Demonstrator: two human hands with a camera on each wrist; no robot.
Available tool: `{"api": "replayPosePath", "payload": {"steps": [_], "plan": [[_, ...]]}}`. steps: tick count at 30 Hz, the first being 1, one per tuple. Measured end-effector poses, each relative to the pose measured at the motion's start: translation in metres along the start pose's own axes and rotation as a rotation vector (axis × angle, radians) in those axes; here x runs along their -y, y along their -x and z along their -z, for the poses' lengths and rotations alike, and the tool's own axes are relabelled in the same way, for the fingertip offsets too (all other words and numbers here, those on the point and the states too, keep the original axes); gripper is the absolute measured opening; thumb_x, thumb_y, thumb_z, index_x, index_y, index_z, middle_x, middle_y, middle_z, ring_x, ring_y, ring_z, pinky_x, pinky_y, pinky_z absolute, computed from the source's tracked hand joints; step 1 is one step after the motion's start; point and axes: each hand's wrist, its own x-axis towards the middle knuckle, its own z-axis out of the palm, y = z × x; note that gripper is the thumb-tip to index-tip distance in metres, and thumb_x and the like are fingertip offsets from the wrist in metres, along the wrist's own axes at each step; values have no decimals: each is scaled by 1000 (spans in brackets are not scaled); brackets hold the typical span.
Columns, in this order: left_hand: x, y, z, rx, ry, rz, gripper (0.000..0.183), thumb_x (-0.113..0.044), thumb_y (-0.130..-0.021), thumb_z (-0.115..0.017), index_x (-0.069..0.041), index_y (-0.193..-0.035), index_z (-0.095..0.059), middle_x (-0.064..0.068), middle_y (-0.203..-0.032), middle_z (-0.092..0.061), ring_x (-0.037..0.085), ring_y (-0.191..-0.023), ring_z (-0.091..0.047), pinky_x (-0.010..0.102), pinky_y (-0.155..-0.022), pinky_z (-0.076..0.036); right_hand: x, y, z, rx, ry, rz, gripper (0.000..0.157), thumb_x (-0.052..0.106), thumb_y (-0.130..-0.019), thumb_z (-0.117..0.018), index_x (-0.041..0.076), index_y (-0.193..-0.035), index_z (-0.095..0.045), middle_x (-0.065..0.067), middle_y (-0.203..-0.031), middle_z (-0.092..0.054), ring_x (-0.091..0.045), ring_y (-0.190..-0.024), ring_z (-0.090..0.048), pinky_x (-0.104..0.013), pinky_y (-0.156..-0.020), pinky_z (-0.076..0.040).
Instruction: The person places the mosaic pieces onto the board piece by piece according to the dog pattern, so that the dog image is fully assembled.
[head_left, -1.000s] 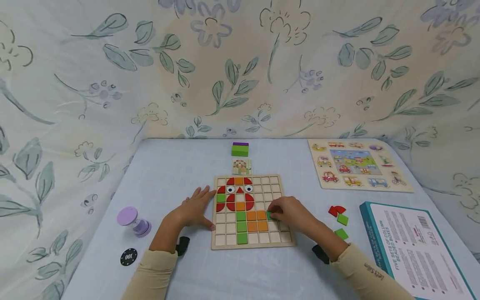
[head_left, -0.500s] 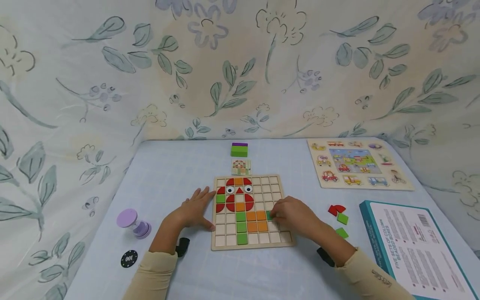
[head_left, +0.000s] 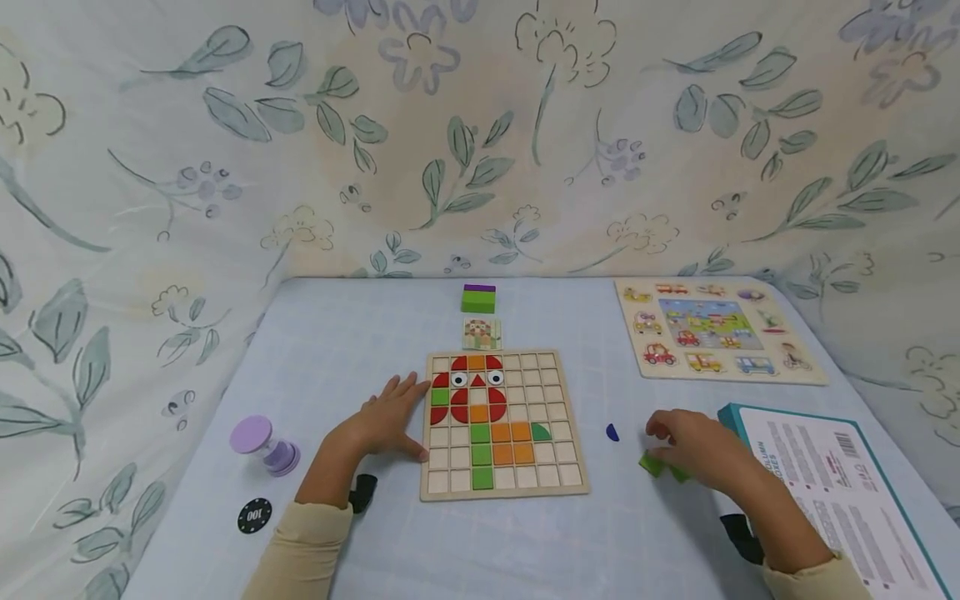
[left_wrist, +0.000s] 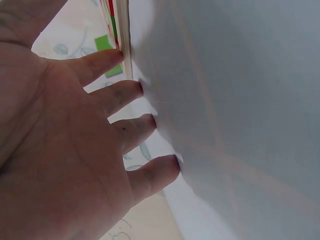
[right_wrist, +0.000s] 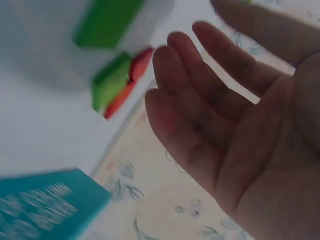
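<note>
My left hand (head_left: 386, 417) rests at the left edge of a wooden grid board (head_left: 558, 481), thumb and fingers spread along it. In the left wrist view the fingertips (left_wrist: 167, 172) reach the pale cloth beside the board. Red, orange and green pieces form a pattern on the board, with two eye tiles and a green quarter-circle (head_left: 540, 432) at the right. My right hand (head_left: 701, 450) is over loose green tiles (head_left: 651, 463) right of the board. In the right wrist view its fingers are loosely bent, holding nothing, beside a green tile (right_wrist: 110, 22) and red pieces (right_wrist: 119, 101).
A small dark blue piece (head_left: 612, 432) lies between board and right hand. Behind the board are a pattern card (head_left: 482, 333) and a green block (head_left: 478, 299). A vehicle puzzle (head_left: 630, 329), teal-edged box (head_left: 847, 500), purple stand (head_left: 262, 443) and black chip (head_left: 255, 516) surround the area.
The right hand has let go of the green quarter-circle on the board and moved right to the loose tiles. The dark blue piece now shows. The left hand has stayed put.
</note>
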Motion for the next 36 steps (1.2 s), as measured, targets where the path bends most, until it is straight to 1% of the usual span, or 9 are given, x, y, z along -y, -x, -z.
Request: {"api": "replayPosePath", "payload": {"steps": [3,7,12,14,17,20,22,30,36], "plan": [[-1,0,2,-3,-4,1,110,-43,-54,-84,-21,-144,-24,7,-152,-12,31,-139,-3,61,-104,-16,0,5,-9,8,-27,15,29,25,-68,-78,18,-93,-64,7,-84,-61,-13,-79,-55,-34,-68,-50],[-1,0,3,-6,-1,2,110,-43,-54,-84,-20,-144,-24,7,-152,-12,31,-139,-3,61,-104,-16,3,8,-15,-29,-31,44,32,17,-65,-80,17,-93,-64,6,-83,-61,-13,-78,-54,-35,-71,-52],[0,0,2,1,1,7,110,-42,-54,-84,-21,-144,-24,7,-152,-12,31,-139,-3,61,-104,-15,31,2,-20,-106,-8,109,28,12,-68,-78,18,-92,-65,6,-88,-61,-13,-83,-57,-35,-76,-53],[1,0,1,1,4,8,110,-42,-53,-84,-21,-144,-24,7,-152,-12,31,-139,-3,61,-104,-15,49,-3,-24,-108,-16,190,26,14,-70,-77,20,-91,-65,10,-89,-60,-10,-86,-56,-31,-78,-52],[3,0,-1,1,14,8,110,-42,-53,-84,-21,-143,-25,7,-152,-12,31,-139,-3,61,-104,-15,73,-8,-33,-84,-37,365,23,16,-73,-75,21,-93,-67,13,-92,-59,-7,-89,-55,-27,-79,-52],[3,-1,-2,2,18,3,110,-43,-53,-83,-21,-143,-24,6,-152,-12,31,-139,-3,61,-104,-15,85,-13,-42,-86,-26,514,21,14,-75,-73,17,-95,-68,11,-96,-59,-8,-92,-54,-27,-80,-51],[3,-1,-3,2,16,0,110,-44,-53,-83,-22,-144,-24,6,-152,-12,31,-139,-3,60,-104,-15,88,-16,-46,-100,-13,559,20,12,-76,-72,15,-95,-69,8,-97,-61,-10,-93,-55,-27,-80,-51],[0,0,-1,1,11,11,111,-42,-53,-84,-21,-144,-24,7,-152,-12,31,-139,-3,61,-104,-15,92,-20,-50,-164,19,626,19,10,-75,-72,15,-93,-71,6,-97,-62,-12,-95,-56,-29,-84,-50],[-2,1,1,3,0,6,110,-42,-53,-84,-21,-143,-25,7,-152,-12,31,-139,-3,61,-104,-15,92,-18,-51,-204,37,661,20,9,-74,-73,14,-93,-73,4,-93,-60,-11,-89,-56,-27,-79,-52]]}}
